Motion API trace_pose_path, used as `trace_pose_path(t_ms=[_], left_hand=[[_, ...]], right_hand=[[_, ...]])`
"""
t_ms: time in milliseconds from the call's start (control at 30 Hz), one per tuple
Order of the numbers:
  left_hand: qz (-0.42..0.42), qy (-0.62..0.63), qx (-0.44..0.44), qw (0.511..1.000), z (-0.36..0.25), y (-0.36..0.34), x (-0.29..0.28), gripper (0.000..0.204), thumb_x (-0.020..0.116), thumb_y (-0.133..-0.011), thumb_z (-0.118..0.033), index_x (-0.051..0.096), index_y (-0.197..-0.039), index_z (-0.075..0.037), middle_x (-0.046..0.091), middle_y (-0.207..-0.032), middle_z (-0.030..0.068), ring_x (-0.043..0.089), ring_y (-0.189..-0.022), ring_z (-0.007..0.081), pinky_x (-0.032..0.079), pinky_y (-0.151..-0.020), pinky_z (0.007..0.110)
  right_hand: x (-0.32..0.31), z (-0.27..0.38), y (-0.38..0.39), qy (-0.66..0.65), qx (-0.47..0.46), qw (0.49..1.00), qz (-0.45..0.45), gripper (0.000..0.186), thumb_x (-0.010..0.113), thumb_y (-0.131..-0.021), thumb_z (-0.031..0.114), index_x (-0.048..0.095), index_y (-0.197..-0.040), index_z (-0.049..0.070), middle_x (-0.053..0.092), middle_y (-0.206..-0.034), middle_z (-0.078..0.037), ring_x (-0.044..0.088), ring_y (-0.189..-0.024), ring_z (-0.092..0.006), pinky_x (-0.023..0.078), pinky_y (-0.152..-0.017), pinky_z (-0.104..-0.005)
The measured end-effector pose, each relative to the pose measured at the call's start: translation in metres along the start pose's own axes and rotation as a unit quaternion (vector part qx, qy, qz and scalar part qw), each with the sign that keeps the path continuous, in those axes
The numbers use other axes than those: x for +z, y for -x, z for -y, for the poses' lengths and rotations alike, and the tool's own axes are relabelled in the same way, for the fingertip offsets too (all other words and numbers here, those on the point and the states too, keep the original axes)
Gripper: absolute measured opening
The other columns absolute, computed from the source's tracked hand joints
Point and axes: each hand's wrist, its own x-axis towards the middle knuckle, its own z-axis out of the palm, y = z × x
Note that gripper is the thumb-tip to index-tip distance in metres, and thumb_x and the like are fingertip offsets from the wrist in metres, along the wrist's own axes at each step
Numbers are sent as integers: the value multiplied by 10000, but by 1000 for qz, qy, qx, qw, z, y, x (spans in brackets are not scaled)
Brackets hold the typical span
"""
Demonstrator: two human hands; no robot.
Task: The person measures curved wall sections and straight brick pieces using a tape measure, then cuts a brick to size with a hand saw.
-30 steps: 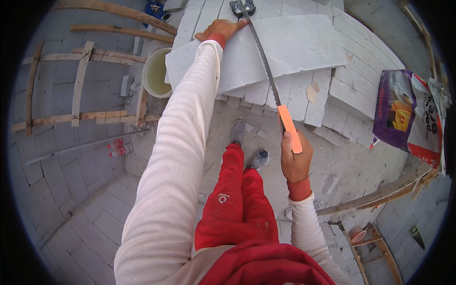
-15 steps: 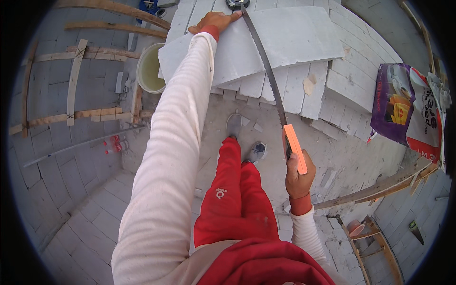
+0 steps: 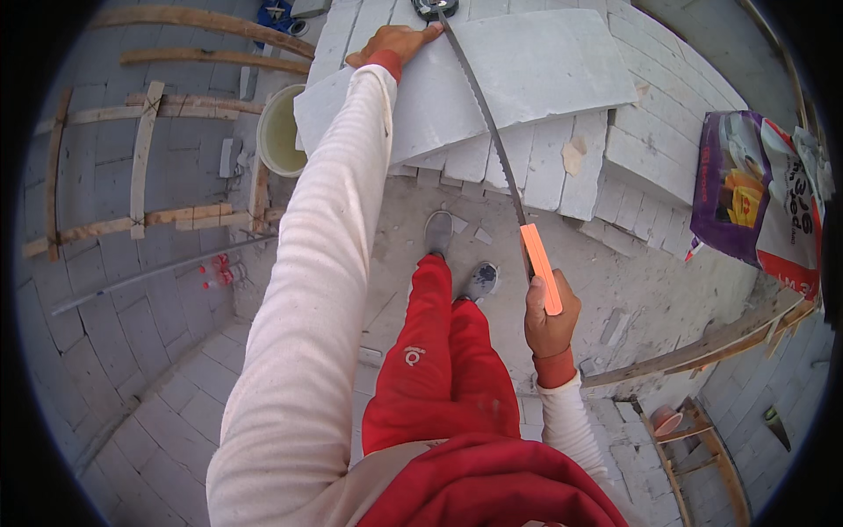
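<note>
saw (image 3: 486, 132) tip hidden behind tape measure (image 3: 434, 8), itself cut off by edge

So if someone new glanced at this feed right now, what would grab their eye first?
Probably the long hand saw with its bright orange handle, gripped by the right hand at centre, its blade running up across the pale block at the top. The left hand presses flat on that block at the end of an outstretched white sleeve. At the right edge, a purple printed bag stands out against the grey blocks.

Bright, even daylight, soft shadows, sharp centre, strong fisheye bending, black rim.
</note>
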Motion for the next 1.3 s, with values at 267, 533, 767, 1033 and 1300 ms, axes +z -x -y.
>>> trace_pose_path(t_ms=[267, 533, 767, 1033, 1300], left_hand=[[-23, 6, 3, 1000, 5, -2, 2, 678, 564, -800, -813, 786, -1050, -223, 743, -1113, 31, 644, -1117, 294, 249, -950, 486], [11, 11, 6, 1000, 7, -7, 1, 713, 530, -828, -821, 784, -1020, -182, 732, -1129, 41, 630, -1140, 269, 304, -998, 538], [7, 19, 3, 1000, -9, 0, 1, 698, 580, -814, -808, 785, -990, -164, 743, -1053, 50, 645, -1095, 263, 336, -1018, 483], [23, 52, 26, 998, 18, -27, 9, 734, 592, -826, -790, 783, -1016, -108, 745, -1061, 93, 658, -1098, 285, 393, -1037, 410], [49, 25, 2, 998, 14, -20, -1, 779, 496, -836, -844, 774, -1106, -167, 720, -1179, 75, 617, -1195, 289, 300, -1074, 499]], right_hand=[[-1, -6, 8, 4, 9, 1000, 3, 304, 620, -992, 229, 519, -798, 17, 477, -628, -121, 482, -490, -308, 410, -490, -365], [3, -2, -8, -6, 8, 1000, 17, 343, 591, -1020, 238, 512, -789, -3, 429, -642, -96, 399, -519, -193, 356, -500, -345], [6, -10, -9, 15, 16, 1000, 11, 320, 628, -984, 252, 508, -795, 23, 504, -638, -129, 523, -501, -345, 440, -487, -387], [-1, -12, 19, -5, 0, 1000, -16, 343, 615, -995, 266, 497, -782, 24, 486, -611, -130, 500, -489, -335, 424, -483, -380], [-3, -17, 18, -12, 13, 1000, -3, 350, 580, -1019, 256, 512, -790, 1, 473, -630, -99, 447, -511, -220, 386, -502, -343]])
